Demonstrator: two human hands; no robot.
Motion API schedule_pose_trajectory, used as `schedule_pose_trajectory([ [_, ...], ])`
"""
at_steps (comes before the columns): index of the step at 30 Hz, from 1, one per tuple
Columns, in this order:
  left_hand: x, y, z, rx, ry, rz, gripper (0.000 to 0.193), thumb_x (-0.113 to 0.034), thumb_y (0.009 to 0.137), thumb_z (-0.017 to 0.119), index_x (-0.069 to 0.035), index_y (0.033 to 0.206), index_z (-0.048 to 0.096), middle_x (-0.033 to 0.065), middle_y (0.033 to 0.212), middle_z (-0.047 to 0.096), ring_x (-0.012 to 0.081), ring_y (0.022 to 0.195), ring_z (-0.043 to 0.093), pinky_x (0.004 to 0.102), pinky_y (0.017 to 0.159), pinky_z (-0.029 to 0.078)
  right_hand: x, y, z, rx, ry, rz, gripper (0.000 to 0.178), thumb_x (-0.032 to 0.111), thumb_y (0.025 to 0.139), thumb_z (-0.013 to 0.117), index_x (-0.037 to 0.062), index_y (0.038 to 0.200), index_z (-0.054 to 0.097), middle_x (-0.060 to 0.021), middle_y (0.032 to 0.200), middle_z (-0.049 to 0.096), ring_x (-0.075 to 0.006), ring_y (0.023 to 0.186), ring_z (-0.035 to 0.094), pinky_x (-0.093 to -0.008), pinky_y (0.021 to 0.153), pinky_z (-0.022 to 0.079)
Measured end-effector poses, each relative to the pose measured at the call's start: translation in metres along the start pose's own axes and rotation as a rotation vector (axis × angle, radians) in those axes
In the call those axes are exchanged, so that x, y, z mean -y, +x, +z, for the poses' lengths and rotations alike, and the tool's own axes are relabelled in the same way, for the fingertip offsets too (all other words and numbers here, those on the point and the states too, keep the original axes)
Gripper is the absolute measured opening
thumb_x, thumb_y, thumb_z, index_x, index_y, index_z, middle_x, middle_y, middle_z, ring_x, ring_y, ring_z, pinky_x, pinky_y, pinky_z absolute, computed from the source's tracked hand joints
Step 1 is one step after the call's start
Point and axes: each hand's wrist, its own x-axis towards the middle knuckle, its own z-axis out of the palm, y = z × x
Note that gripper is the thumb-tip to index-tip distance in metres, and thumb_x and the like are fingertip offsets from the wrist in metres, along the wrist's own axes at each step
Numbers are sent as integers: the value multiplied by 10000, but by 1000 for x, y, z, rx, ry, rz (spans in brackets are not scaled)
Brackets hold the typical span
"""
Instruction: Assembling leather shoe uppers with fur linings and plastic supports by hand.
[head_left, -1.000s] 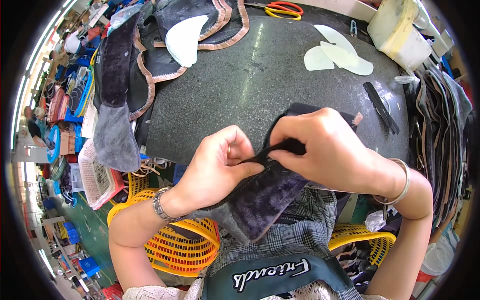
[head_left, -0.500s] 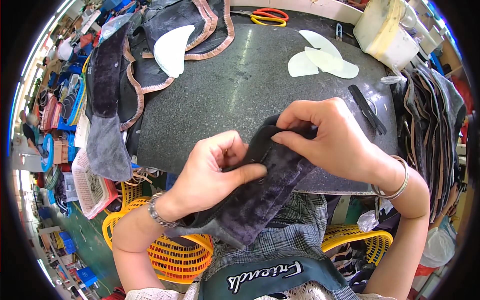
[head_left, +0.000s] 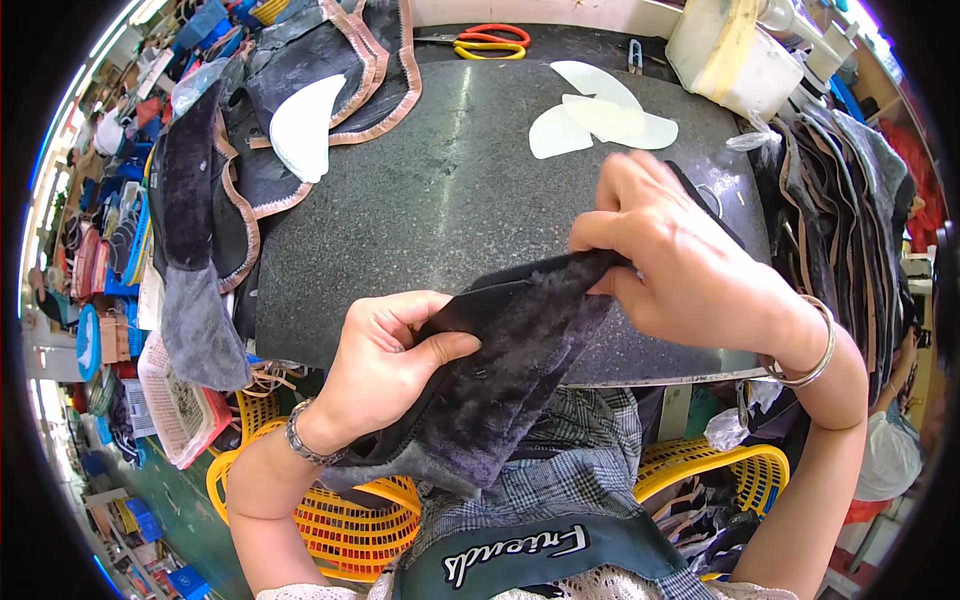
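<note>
A dark, plush-lined boot upper piece (head_left: pixel 510 370) with a black edge stretches between my two hands over the front edge of the table. My left hand (head_left: pixel 390 355) pinches its black edge, thumb on top. At the other end my right hand (head_left: pixel 670 250) grips the edge between thumb and fingers, some fingers blurred. The piece's lower part hangs over my checked apron (head_left: pixel 560 430). Beyond my right hand lies a black strip (head_left: pixel 705 200), partly covered by that hand. Thin white curved shapes (head_left: pixel 600 115) overlap on the table behind it.
White curved pieces (head_left: pixel 305 125) rest on stacked fur-lined parts (head_left: pixel 240 190) at the left. Scissors (head_left: pixel 490 42) with red and yellow handles lie at the back, small blue snips (head_left: pixel 635 57) beside a white container (head_left: pixel 730 60). Dark layered pieces (head_left: pixel 840 240) hang at the right; yellow baskets (head_left: pixel 360 520) stand below.
My hands have moved apart, pulling the piece's edge out longer and straighter. The right hand has turned and shifted right, the left slightly left. The whole view has shifted a little.
</note>
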Motion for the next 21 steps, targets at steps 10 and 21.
schedule_pose_trajectory([
  [10, -7, -23, -9, 452, 310, -494, 136, -86, 831, 686, 46, 847, 658, 60, 591, 566, 14, 630, 441, 263, 551, 421, -7, -46, -24, 78, 850, 736, 130, -95, 762, 591, -52, 883, 611, -74, 723, 642, -143, 675, 645, -312, 616, 532],
  [21, -55, 11, 6, 666, 620, -42, 99, -25, 821, 695, 31, 902, 691, 161, 774, 669, 311, 682, 655, 357, 712, 515, -31, -142, -39, -198, 876, 792, 202, -124, 710, 683, -77, 903, 642, -21, 823, 656, -58, 765, 595, -210, 706, 495],
])
